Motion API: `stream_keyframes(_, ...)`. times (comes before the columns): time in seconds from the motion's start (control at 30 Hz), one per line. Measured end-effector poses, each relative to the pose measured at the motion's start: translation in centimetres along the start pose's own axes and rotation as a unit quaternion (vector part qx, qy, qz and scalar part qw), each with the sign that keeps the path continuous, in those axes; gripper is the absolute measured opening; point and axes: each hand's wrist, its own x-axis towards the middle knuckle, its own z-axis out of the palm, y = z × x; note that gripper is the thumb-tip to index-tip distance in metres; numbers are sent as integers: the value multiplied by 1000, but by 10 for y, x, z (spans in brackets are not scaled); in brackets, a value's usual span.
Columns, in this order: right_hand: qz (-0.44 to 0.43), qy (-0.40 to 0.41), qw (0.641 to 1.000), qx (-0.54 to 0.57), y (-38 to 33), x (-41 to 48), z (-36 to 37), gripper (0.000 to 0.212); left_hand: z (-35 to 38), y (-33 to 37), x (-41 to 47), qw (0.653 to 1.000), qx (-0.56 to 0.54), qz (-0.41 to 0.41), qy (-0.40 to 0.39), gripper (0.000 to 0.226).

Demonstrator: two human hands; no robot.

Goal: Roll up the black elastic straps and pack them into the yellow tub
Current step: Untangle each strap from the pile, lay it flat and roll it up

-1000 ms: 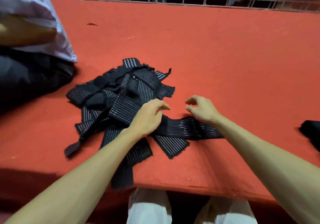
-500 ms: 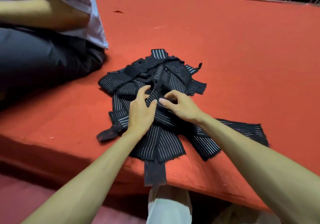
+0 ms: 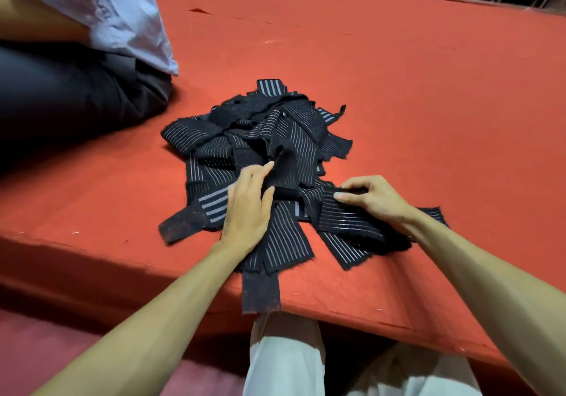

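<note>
Red table [image 3: 428,104], cut off at right. At left one seated person [image 3: 76,95], half out of frame. Mid-table lie tangled straps [image 3: 291,138], too overlapped to count. Left hand [image 3: 246,211] presses on them, fingers fairly straight. Right hand [image 3: 373,199] pinches one strap's end.

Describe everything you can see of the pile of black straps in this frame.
The pile of black straps is a loose, tangled heap of flat woven-looking bands with thin pale lengthwise stripes and frayed cut ends, none visibly rolled. It lies near the front edge of the red surface; one strap end hangs over that edge. The left hand rests on its near middle; the right hand pinches a strap at its right side.
</note>
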Motion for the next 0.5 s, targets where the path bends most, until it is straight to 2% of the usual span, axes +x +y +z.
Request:
stream_keyframes(0.07,5,7,1000,17,-5,-5,-8,8,4,7,-3,994,93,22,50,42)
stream_keyframes(0.13,-3,11,999,33,-14,-9,-15,7,6,24,-4,987,119,67,81,35)
stream_keyframes(0.17,-9,11,999,43,-19,-13,-19,6,8,34,-4,987,111,93,73,34)
stream_keyframes(0.23,-19,3,998,54,-27,-18,-24,7,12,56,-3,992,55,115,5,35)
stream_keyframes(0.3,-28,2,997,65,-34,-25,-30,11,16,78,-3,994,-38,72,-76,32)
stream_keyframes(0.33,-31,11,997,73,-36,-32,-35,9,19,91,-3,991,-86,46,-90,25)
stream_keyframes(0.4,-42,42,996,71,-38,-42,-44,5,23,110,-4,989,-133,20,-61,13)
stream_keyframes(0.5,-70,162,984,-22,-39,-52,-57,19,23,133,-1,988,-154,12,-9,10)
